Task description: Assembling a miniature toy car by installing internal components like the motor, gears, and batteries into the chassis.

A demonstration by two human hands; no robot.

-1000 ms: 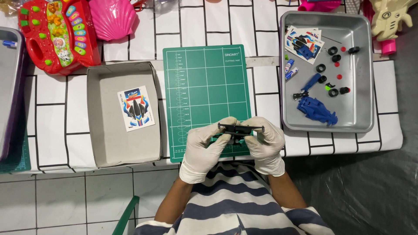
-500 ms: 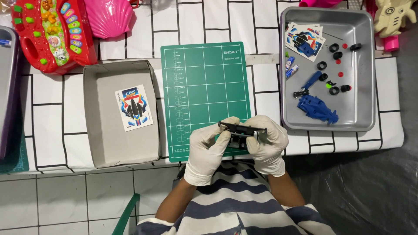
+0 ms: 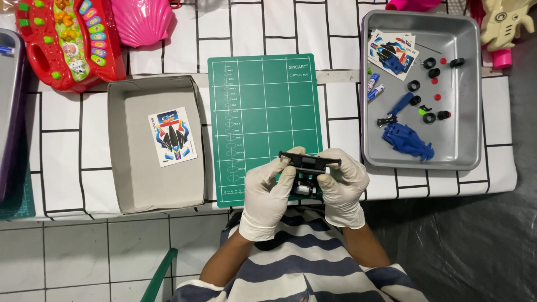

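Observation:
Both my hands wear white gloves and hold a small black toy-car chassis over the near edge of a green cutting mat. My left hand grips its left end, fingers curled around it. My right hand grips the right end. A silver motor part shows between my palms, under the chassis.
A grey metal tray at right holds a blue car body, black wheels, small red parts and sticker sheets. A grey cardboard box lid at left holds a sticker card. A red toy keyboard and pink shell lie at the back.
My hands and the chassis have stayed at the mat's near edge; only the fingers shifted slightly on the part.

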